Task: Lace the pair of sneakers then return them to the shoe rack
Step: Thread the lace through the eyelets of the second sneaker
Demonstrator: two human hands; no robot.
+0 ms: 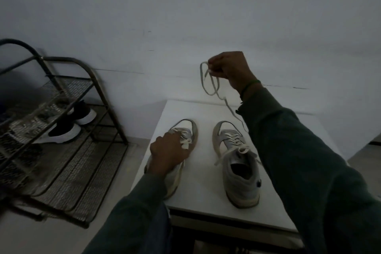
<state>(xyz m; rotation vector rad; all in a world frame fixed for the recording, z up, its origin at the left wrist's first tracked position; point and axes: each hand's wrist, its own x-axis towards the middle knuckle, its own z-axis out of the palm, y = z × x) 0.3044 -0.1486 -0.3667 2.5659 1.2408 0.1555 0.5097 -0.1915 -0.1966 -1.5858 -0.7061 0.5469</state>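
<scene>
left hand point(168, 151) on sneaker point(186, 130); right hand point(229, 67) lifting lace point(212, 86)

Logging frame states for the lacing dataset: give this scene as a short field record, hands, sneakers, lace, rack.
left hand: grips left sneaker on white table
right hand: raised, holds looped shoelace
shoelace lower end: hidden behind right sleeve
right sneaker: upright on table, laced, untouched
shoe rack: on floor left of table, black-and-white shoes on it
</scene>
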